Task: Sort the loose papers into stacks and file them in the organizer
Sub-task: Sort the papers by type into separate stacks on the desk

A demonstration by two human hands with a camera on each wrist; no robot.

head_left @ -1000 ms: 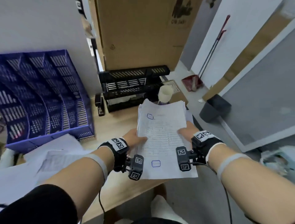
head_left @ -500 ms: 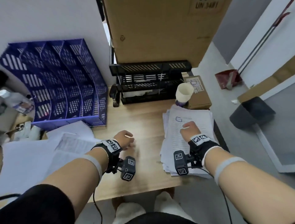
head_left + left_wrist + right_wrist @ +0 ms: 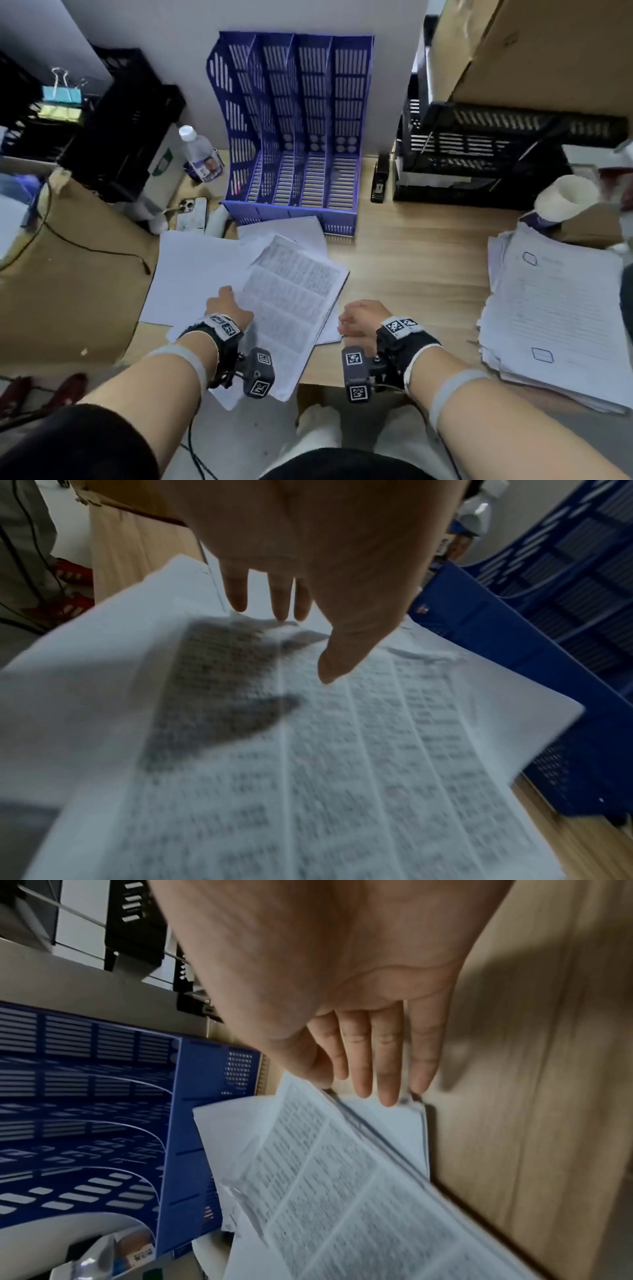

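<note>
The blue slotted organizer point(image 3: 291, 137) stands upright against the wall, and the compartments that show hold nothing. In front of it lie loose papers point(image 3: 202, 274), topped by a densely printed sheet point(image 3: 291, 301) that overhangs the desk's front edge. My left hand point(image 3: 227, 303) is over that sheet's left side; in the left wrist view the left hand point(image 3: 304, 642) has straight fingers and casts a shadow on the printed sheet point(image 3: 342, 750). My right hand point(image 3: 356, 318) is at the pile's right edge, and in the right wrist view the right hand point(image 3: 356, 1088) reaches the papers' corner point(image 3: 394, 1123) with straight fingers. A tall stack of lined forms point(image 3: 555, 315) lies at the right.
A black letter tray point(image 3: 479, 154) under a big cardboard box point(image 3: 531, 51) stands at the back right, with a paper cup point(image 3: 565, 198) and a stapler point(image 3: 380, 181) near it. To the left are a water bottle point(image 3: 202, 154), a phone point(image 3: 191, 216) and a black crate point(image 3: 126, 120).
Both hands held the lined stack, then it was laid on the desk's right side and let go. Both hands have moved left to the loose papers, and the view has turned left.
</note>
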